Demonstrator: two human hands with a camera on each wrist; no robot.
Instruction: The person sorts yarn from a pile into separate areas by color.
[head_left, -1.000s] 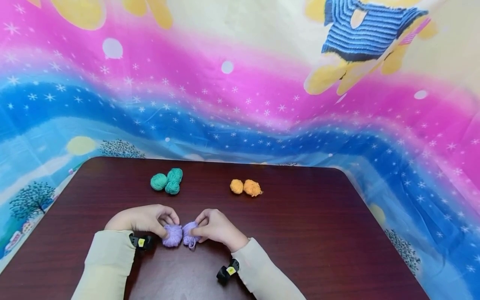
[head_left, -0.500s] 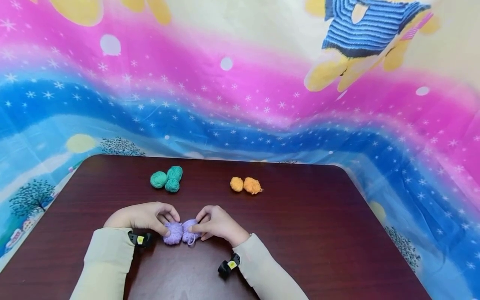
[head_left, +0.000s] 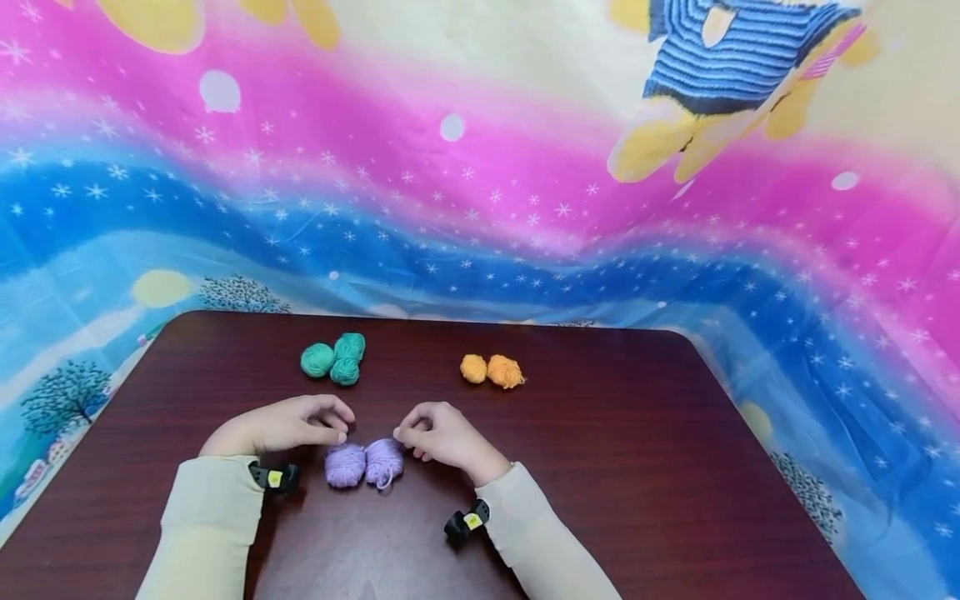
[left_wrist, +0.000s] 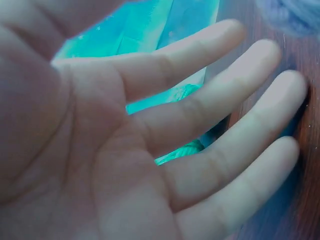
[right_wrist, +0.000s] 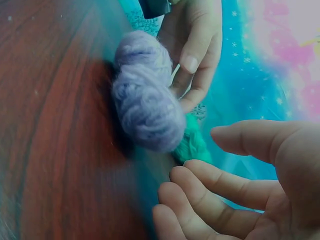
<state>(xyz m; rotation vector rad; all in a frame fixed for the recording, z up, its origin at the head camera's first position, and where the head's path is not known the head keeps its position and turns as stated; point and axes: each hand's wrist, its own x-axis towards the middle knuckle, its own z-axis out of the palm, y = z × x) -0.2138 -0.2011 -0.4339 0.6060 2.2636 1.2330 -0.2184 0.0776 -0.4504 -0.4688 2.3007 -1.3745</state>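
Two small purple yarn balls lie side by side, touching, on the dark table in the head view: a left yarn ball [head_left: 345, 466] and a right yarn ball [head_left: 384, 463], which has a loose loop at its front. Just behind and left of the pair is my left hand [head_left: 296, 425], its fingers spread and relaxed in the left wrist view, with nothing in its palm. My right hand [head_left: 446, 437] hovers at the right yarn ball's far edge, fingers loosely bent. A gap separates its fingertips from the purple yarn [right_wrist: 150, 110] in the right wrist view.
Several green yarn balls [head_left: 333, 360] sit together at the back left of the table [head_left: 600, 467]. Two orange yarn balls [head_left: 491, 371] lie further right. Behind the table hangs a printed cloth [head_left: 480, 208].
Both hands have let go of the purple yarn balls and drawn back, the left up and leftward, the right up and rightward. The two balls stay together where they were.
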